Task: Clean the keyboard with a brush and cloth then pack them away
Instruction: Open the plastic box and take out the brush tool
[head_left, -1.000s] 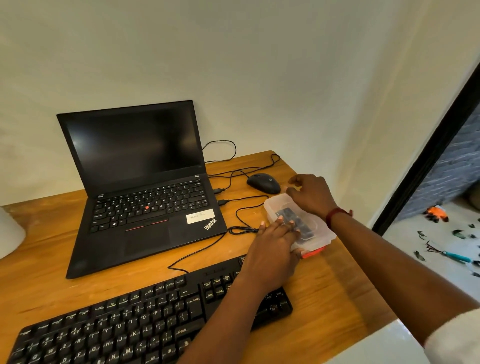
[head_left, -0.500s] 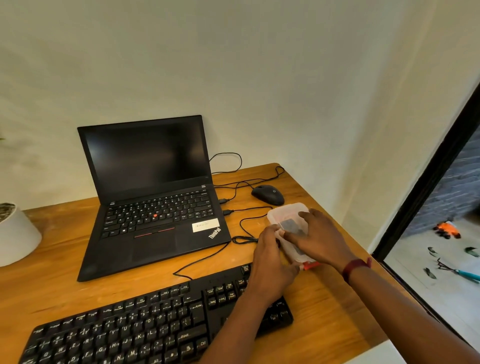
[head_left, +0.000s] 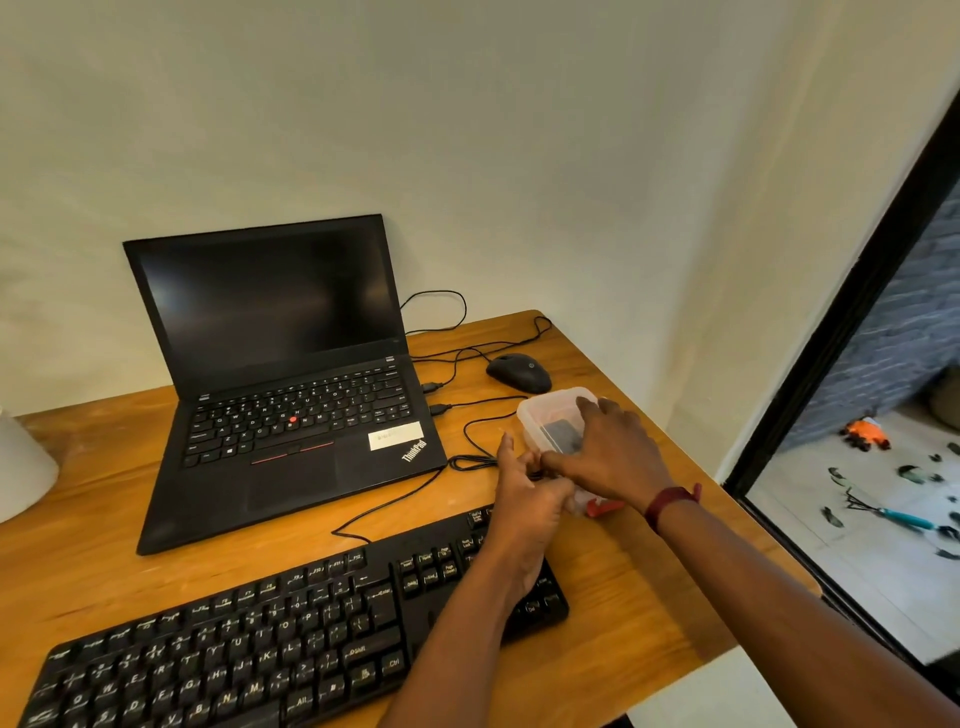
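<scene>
A clear plastic box (head_left: 543, 413) with a red clip (head_left: 602, 507) sits on the wooden desk, right of the laptop. Something dark (head_left: 561, 434) shows through its plastic. My right hand (head_left: 610, 452) lies over the box, fingers curved across the top and thumb reaching its near-left edge. My left hand (head_left: 524, 501) has curled fingers gripping that same near-left edge, right against the right thumb. The black keyboard (head_left: 249, 639) lies in front, its right end under my left forearm. No brush or cloth shows plainly.
An open black laptop (head_left: 291, 395) stands behind the keyboard. A black mouse (head_left: 519, 372) and loose cables (head_left: 467, 431) lie beside the box. A white pot (head_left: 21, 467) is at the far left. The desk's right edge (head_left: 727, 499) drops to the floor.
My right hand came from the box's far end to lie over its top. My left hand slid off the lid to the near-left edge. The view tilted slightly.
</scene>
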